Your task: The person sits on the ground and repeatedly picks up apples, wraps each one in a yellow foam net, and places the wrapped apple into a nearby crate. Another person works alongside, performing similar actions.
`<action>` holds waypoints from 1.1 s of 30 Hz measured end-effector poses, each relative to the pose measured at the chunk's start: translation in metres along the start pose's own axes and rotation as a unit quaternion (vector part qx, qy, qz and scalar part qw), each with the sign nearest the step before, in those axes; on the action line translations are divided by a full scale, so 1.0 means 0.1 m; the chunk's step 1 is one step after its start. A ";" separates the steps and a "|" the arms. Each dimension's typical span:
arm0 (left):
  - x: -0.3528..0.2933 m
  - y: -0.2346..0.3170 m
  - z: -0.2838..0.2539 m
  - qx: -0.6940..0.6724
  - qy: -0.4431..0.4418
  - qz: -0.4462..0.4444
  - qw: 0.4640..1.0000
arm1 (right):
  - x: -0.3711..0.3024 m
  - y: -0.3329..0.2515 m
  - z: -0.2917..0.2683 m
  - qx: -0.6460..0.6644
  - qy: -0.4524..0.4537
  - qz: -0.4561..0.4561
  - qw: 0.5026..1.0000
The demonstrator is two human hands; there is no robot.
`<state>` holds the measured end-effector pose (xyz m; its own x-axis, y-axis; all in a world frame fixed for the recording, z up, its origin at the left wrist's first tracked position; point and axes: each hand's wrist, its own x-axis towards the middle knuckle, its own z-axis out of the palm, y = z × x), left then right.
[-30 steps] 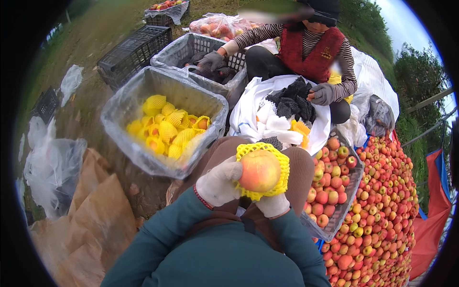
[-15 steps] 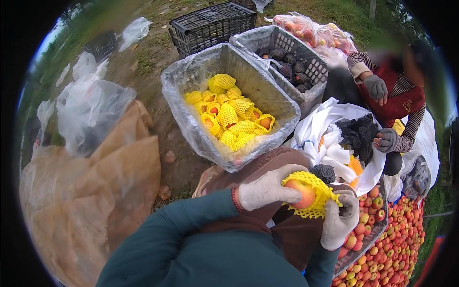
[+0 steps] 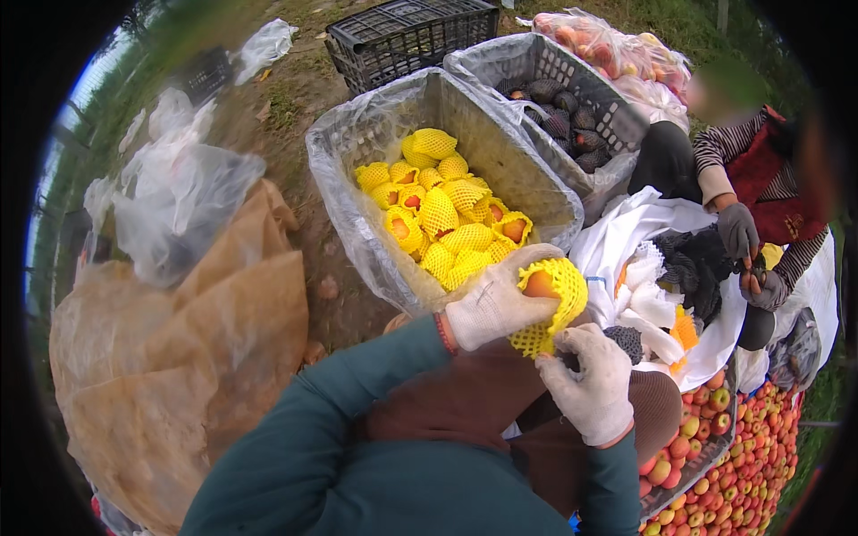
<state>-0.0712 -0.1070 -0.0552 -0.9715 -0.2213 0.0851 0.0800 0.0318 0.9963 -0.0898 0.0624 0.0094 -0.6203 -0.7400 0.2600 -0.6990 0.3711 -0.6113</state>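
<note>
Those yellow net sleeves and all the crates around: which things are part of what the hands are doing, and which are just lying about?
In use:
- left hand holding the netted fruit
- right hand just below it
- lined crate of netted fruits
- loose fruit pile

Lying about:
- empty black crate
- brown paper sacks
- clear plastic bags

Three crates: one lined crate [image 3: 375, 152] of about fifteen yellow-netted fruits [image 3: 447, 223], one grey crate [image 3: 536, 62] of dark-netted fruits, one empty black crate [image 3: 402, 36]. One netted fruit [image 3: 545, 299] in the fingers [image 3: 518, 299].
</note>
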 end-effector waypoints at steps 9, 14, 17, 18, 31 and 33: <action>0.71 -0.98 -1.35 0.615 -0.139 -0.081 0.772 | -0.36 0.46 -0.12 0.161 0.176 0.195 0.951; 0.79 -1.54 -1.38 0.713 -0.284 -0.185 0.614 | -0.34 0.49 -0.18 0.209 0.169 0.256 0.928; 0.72 -1.57 -1.32 0.715 -0.330 -0.223 0.574 | -0.37 0.60 -0.28 0.143 0.182 0.239 0.943; 0.66 -1.53 -1.34 0.713 -0.357 -0.238 0.555 | -0.38 0.58 -0.32 0.209 0.226 0.242 0.920; 0.40 -0.18 -0.34 0.287 -0.183 0.097 0.935 | -0.71 1.47 -1.36 0.300 0.273 0.283 0.869; 0.29 0.09 0.07 0.183 -0.251 0.091 0.946 | -0.57 1.71 -1.33 0.346 0.227 0.311 0.856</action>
<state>-0.1004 -0.1062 -0.0436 -0.9397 0.3089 0.1465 0.2632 0.3799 0.8868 -0.2209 0.2429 -0.0104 -0.9797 -0.1687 -0.1087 0.0969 0.0770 -0.9923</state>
